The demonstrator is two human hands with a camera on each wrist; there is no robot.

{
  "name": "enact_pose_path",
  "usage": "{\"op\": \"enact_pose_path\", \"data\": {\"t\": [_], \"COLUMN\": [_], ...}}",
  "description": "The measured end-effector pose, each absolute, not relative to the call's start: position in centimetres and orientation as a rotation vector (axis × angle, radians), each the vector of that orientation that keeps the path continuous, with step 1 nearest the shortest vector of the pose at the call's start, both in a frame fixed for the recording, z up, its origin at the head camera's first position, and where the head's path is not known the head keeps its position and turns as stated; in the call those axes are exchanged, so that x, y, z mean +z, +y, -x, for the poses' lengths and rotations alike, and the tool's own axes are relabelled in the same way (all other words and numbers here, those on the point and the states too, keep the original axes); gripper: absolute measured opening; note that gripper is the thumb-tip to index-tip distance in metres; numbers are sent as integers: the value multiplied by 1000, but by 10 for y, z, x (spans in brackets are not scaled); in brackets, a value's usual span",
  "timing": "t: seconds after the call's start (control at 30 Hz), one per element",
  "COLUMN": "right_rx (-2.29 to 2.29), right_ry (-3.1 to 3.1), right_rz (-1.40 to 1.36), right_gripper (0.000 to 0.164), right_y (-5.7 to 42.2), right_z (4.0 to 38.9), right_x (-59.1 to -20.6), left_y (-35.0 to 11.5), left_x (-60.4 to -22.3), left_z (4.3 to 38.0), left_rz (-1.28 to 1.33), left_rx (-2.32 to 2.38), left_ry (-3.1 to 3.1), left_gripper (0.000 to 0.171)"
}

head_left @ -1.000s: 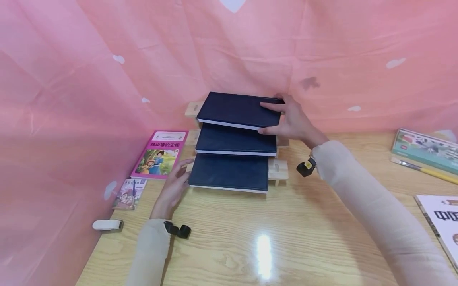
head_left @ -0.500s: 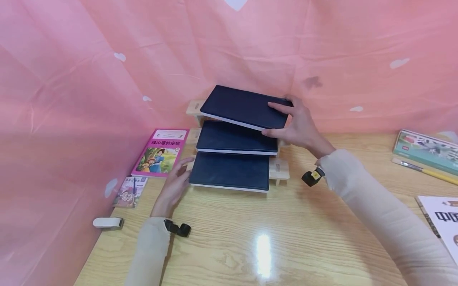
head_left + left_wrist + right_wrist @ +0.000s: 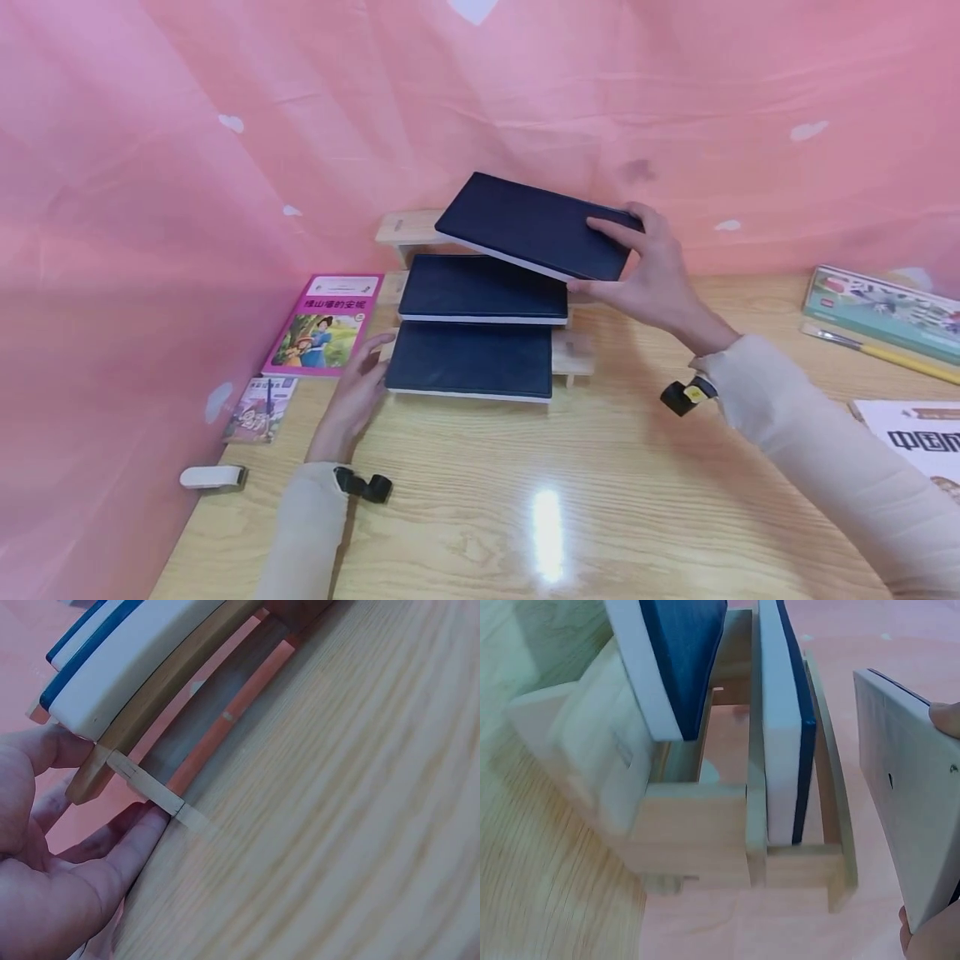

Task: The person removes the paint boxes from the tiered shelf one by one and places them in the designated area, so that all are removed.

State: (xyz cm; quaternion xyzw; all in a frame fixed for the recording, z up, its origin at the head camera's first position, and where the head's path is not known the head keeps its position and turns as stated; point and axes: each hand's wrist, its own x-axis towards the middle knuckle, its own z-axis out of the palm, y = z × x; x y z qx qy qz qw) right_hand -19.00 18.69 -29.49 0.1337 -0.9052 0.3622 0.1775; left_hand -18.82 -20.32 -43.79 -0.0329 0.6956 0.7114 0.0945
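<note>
My right hand (image 3: 656, 275) grips the right end of a flat dark blue box (image 3: 536, 225) with white sides. This box is raised and tilted above a stepped wooden stand (image 3: 405, 227). Its pale underside shows in the right wrist view, with fingertips (image 3: 936, 934) at the near edge. Two similar boxes rest on lower steps: a middle box (image 3: 483, 287) and a front box (image 3: 468, 358). At the stand's left end, my left hand (image 3: 352, 400) holds the front step; the left wrist view shows fingers about the plank end (image 3: 142, 712) and its leg.
On the left lie a pink storybook (image 3: 322, 325), a small purple booklet (image 3: 258, 410) and a white stapler-like object (image 3: 212, 477). At right are a green patterned box (image 3: 885, 308), a yellow-handled brush (image 3: 885, 352) and a white book (image 3: 915, 437). A pink curtain (image 3: 525, 100) hangs behind.
The right hand has lifted the top box off the upper step and moved it right, tilting it. More of the upper step shows. The left hand stays at the stand.
</note>
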Motion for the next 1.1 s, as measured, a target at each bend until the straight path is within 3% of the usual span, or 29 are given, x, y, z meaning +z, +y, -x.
{"op": "enact_pose_path", "data": {"t": [0.5,1.1], "right_rx": [1069,885], "right_ry": [-2407,-2521], "right_rz": [-257,210], "right_gripper": [75,75], "right_y": [248,325], "right_z": [140,91], "right_x": [-297,-324], "left_y": [-211,-215], "left_x": [-433,-431], "left_z": [189,189], "left_rz": [56,100], "left_rx": [2117,2098], "left_ry": [2046,2042], "left_gripper": [42,43]}}
